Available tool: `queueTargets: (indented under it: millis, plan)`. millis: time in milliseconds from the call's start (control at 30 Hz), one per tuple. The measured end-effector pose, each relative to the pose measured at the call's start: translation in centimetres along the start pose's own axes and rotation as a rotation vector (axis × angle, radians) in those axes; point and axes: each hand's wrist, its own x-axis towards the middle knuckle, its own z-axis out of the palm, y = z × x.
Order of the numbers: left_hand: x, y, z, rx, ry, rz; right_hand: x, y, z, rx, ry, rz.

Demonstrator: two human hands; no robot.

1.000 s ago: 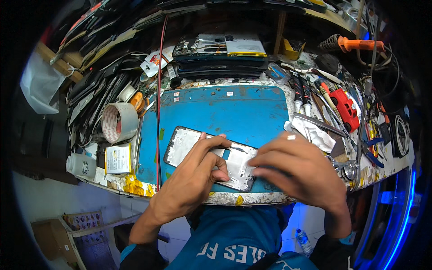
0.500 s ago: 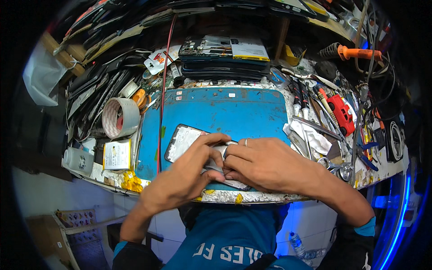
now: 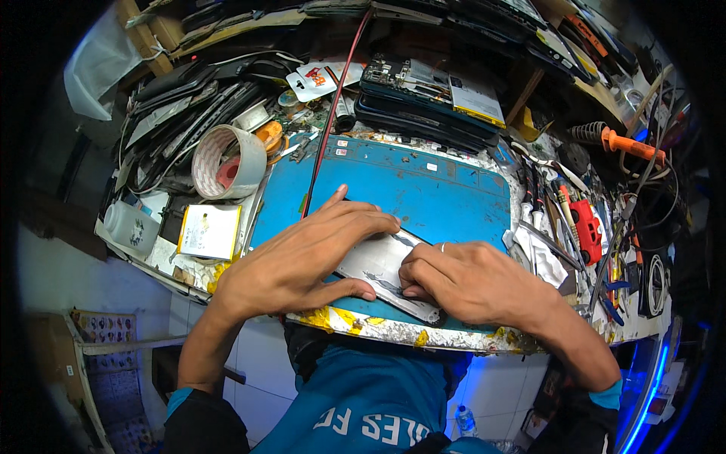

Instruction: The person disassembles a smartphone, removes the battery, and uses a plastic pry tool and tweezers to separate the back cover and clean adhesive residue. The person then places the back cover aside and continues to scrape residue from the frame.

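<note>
A phone frame (image 3: 376, 262) with a silvery-white inner face and dark rim lies slantwise on the blue work mat (image 3: 408, 181), near the bench's front edge. My left hand (image 3: 291, 253) arches across its left part, gripping it with the thumb at the near side and the fingers over the far side. On the frame's right part, my right hand (image 3: 480, 284), with a ring on one finger, has its fingers curled and pressed together against the surface. Whatever those fingertips hold, if anything, is hidden. Dark creased marks show on the silvery face beside them.
Stacked opened phones (image 3: 431, 94) stand behind the mat. On the left are a tape roll (image 3: 253, 163), a battery (image 3: 210, 231) and a translucent container (image 3: 130, 227). Tools and a red toy car (image 3: 585, 231) crowd the right; a red-black cable (image 3: 333, 113) crosses the mat's left.
My view has tilted and shifted. My left hand has spread from a curled pose across the frame, and my right hand has drawn a little rightward, apart from the left, uncovering more silvery face.
</note>
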Motion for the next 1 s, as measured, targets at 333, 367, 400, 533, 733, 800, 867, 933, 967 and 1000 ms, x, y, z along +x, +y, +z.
queueTargets:
  millis: [333,367,400,533,733,800,867,933,967,1000]
  plan:
    - [0.4,-0.1,-0.2,-0.048,-0.015,0.000,0.8,0.1,-0.1,0.076,0.031,0.106]
    - [0.4,-0.1,-0.3,-0.029,-0.020,0.009,0.9,0.1,-0.1,0.076,0.048,0.109]
    - [0.4,0.0,-0.3,-0.010,-0.025,0.017,1.0,0.1,-0.1,0.077,0.067,0.111]
    - [0.4,0.2,-0.3,-0.008,-0.017,0.013,1.1,0.1,0.2,0.103,0.139,0.156]
    - [0.5,0.2,-0.4,-0.003,-0.030,0.030,1.1,0.0,0.8,0.125,0.284,0.183]
    - [0.5,0.2,-0.4,-0.003,-0.016,0.030,1.1,0.0,0.9,0.119,0.323,0.188]
    - [0.5,0.2,-0.4,-0.003,-0.008,0.029,1.2,0.1,0.9,0.123,0.361,0.185]
    - [0.5,0.3,-0.3,-0.008,-0.006,0.030,1.3,0.1,0.8,0.133,0.394,0.180]
    - [0.5,0.3,-0.3,-0.009,-0.006,0.029,1.2,0.1,0.7,0.128,0.375,0.193]
    - [0.5,0.3,-0.3,-0.011,-0.006,0.028,1.2,0.0,0.6,0.124,0.356,0.206]
